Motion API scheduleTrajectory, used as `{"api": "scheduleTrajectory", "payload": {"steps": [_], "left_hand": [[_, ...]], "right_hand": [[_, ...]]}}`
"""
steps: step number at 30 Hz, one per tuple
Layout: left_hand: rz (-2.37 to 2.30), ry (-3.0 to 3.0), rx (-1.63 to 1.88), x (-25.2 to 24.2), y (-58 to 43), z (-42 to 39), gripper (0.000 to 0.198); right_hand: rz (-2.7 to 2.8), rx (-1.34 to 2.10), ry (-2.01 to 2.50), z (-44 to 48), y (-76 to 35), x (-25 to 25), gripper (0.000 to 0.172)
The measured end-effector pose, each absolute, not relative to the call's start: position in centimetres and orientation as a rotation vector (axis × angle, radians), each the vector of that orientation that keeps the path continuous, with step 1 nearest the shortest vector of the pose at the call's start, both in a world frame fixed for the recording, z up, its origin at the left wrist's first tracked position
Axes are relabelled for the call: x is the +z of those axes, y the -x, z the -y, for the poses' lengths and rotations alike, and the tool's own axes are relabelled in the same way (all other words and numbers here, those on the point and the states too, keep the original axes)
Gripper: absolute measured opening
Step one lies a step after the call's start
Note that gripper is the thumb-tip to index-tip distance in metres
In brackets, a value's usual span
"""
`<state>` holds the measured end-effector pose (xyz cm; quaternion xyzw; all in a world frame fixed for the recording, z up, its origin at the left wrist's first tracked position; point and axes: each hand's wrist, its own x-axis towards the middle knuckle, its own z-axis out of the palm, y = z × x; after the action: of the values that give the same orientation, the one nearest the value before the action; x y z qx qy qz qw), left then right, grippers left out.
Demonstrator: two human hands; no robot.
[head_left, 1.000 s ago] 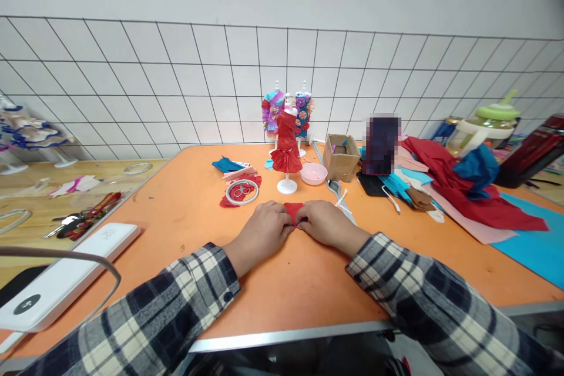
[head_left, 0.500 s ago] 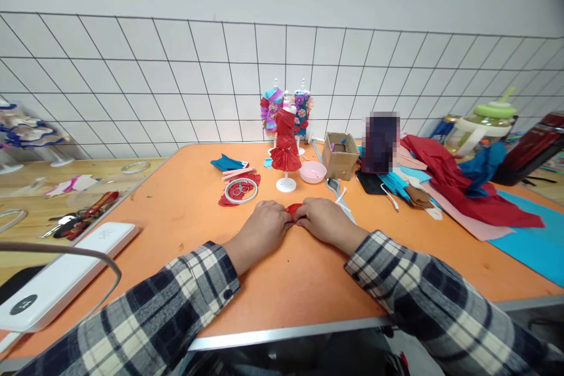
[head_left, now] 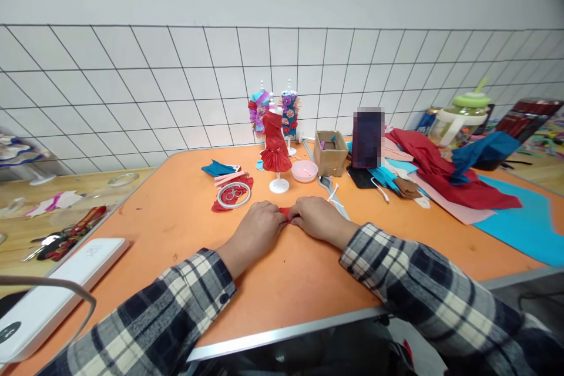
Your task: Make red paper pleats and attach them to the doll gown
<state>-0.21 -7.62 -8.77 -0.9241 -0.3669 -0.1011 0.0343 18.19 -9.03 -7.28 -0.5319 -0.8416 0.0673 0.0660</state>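
Left hand (head_left: 261,224) and right hand (head_left: 316,217) are closed, pinching red fabric (head_left: 285,211). Opposed grips against the tabletop (head_left: 291,288) likely keep it steady.

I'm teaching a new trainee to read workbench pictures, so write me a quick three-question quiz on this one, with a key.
1. Fill in the colour: the left grip and right grip both hold a small piece that is ____.
2. True or false: in the picture, the pink bowl appears between the red-dressed mannequin and the cardboard box.
3. What lies along the left side of the orange table? A) white power bank B) green-lidded jar C) blue sheet

Key: 1. red; 2. true; 3. A
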Motion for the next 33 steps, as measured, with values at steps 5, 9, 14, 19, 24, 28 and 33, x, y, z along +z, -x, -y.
{"api": "scheduleTrajectory", "payload": {"steps": [5,9,14,19,24,28,33], "left_hand": [[1.083,2.859,-0.409,-8.61,0.20,7.67,0.022],[1.132,2.851,-0.334,-8.26,0.14,7.91,0.023],[1.182,2.850,-0.344,-8.39,0.10,7.90,0.021],[1.141,2.861,-0.354,-8.61,0.14,7.67,0.026],[1.134,2.860,-0.332,-8.36,0.08,7.75,0.023],[1.138,2.840,-0.311,-8.39,0.10,7.77,0.024],[1.120,2.811,-0.289,-8.49,0.11,7.78,0.026]], "right_hand": [[2.533,0.178,1.603,9.19,-18.20,-7.05,0.017],[2.514,0.204,1.629,9.08,-18.32,-7.03,0.018],[2.533,0.203,1.604,8.87,-18.28,-7.24,0.019],[2.538,0.185,1.610,8.92,-18.29,-7.26,0.019],[2.563,0.154,1.584,8.91,-18.54,-7.19,0.021],[2.568,0.158,1.574,9.01,-18.70,-7.12,0.022],[2.498,0.182,1.633,9.15,-18.62,-7.25,0.021]]}}
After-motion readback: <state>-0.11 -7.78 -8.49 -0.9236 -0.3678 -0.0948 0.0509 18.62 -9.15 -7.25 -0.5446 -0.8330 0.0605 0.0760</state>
